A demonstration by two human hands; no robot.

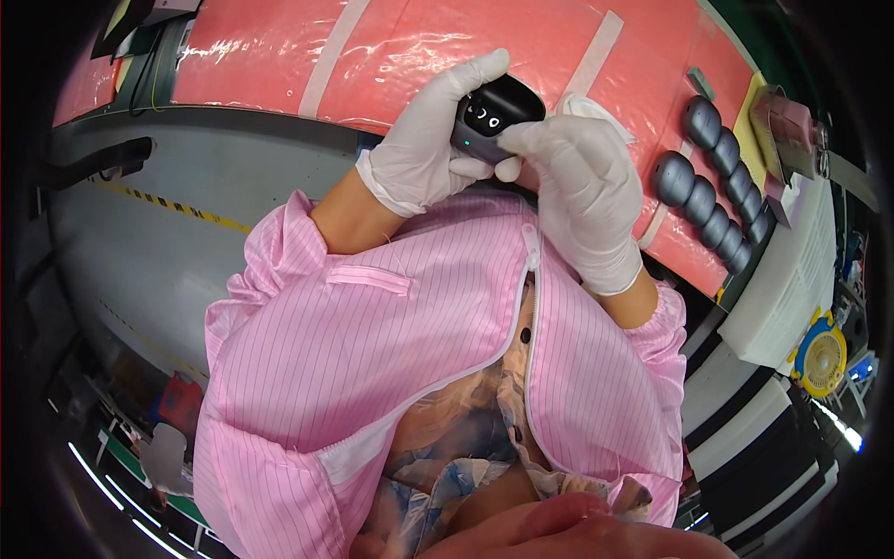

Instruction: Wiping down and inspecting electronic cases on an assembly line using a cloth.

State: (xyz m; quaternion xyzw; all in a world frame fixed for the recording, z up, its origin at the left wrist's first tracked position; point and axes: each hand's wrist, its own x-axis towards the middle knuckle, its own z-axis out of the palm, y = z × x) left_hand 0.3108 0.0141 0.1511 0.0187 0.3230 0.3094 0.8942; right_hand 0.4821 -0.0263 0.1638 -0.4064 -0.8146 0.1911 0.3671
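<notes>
Dark rounded case up in the gloved hands, at the near edge of the red-covered table, in front of the chest; black glossy upper part with white ring-like marks, grey lower front with a small green light lit; left hand holds it, palm at its left side, thumb up along the far side, fingertips under the near edge; right hand at its right side, fingers curled and narrow, index tip against the case's right edge, thumb tip just below; cannot tell whether the fingertips pinch anything.

White crumpled cloth on the table just beyond the right hand, partly hidden by it; farther right, two slanting rows of similar dark grey cases, near row and far row, pieces in each row closely packed; small green block near the far row's top end; pale tape strips across the table cover; yellow sheet at its right end, pinkish box beside that.

Outward: white stacked sheets right of the table; yellow-and-blue fan beyond; pink striped smock on the person, open over a patterned shirt; grey floor at left with yellow-black tape.
</notes>
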